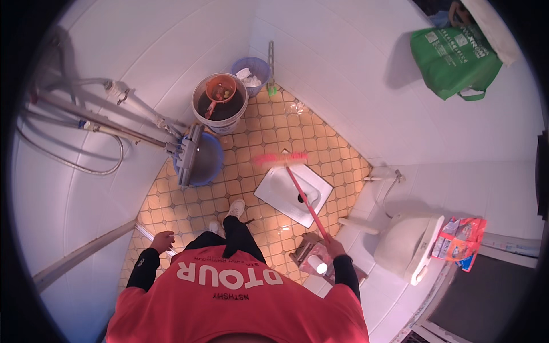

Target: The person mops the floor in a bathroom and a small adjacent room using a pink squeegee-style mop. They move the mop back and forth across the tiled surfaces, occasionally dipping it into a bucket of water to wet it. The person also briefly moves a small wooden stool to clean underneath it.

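My right hand is closed round the red handle of a long floor brush. Its pink-bristled head rests near the back edge of a white squat toilet, and the handle crosses over the bowl. Out to my left, my left hand holds nothing, its fingers loosely bent and partly apart. Beside my right forearm is a small brown wooden stand with a white cylinder by it.
A blue basin with a grey mop head over it, a bucket with an orange dipper, and a purple bin line the left and back. A washbasin projects at right. A green bag hangs above.
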A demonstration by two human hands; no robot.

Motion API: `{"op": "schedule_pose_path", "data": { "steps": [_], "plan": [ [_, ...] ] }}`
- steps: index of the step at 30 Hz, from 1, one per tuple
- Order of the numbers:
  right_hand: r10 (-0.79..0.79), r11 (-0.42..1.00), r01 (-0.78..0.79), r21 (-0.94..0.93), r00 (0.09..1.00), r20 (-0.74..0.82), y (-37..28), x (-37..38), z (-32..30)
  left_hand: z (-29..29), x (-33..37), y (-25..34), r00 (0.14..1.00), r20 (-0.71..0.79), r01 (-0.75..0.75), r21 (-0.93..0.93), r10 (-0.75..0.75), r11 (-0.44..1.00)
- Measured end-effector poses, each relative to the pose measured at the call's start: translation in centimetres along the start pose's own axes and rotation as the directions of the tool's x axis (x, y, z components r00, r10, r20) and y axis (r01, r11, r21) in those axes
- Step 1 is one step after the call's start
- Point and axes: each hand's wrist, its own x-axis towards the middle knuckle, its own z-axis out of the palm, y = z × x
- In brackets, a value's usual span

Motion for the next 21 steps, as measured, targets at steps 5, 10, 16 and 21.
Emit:
{"op": "schedule_pose_path", "data": {
  "steps": [5, 10, 16, 21],
  "plan": [
    [0.125, 0.904, -0.155, 0.398, 0.987, 0.100, -0.8, -8.3, -0.6, 0.4, 2.1, -9.5, 0.999, 0.001, 0.053, -0.181, -0.054, 0.982],
    [0.005, 0.570, -0.047, 0.820, 0.999, 0.054, 0.1, -2.8, -0.7, 3.4, -2.3, -13.6, 0.982, -0.034, 0.177, -0.167, -0.185, 0.970],
    [-0.093, 0.695, 0.138, 0.705, 0.990, -0.102, -4.3, 18.6, -6.1, 9.7, -4.9, -15.6, 0.964, 0.030, 0.265, -0.155, -0.264, 0.952],
    [-0.103, 0.921, 0.111, 0.374, 0.994, -0.043, -6.4, 26.1, -6.6, 18.6, -3.9, -7.5, 0.990, -0.014, -0.139, 0.176, 0.143, 0.975]
  ]
}}
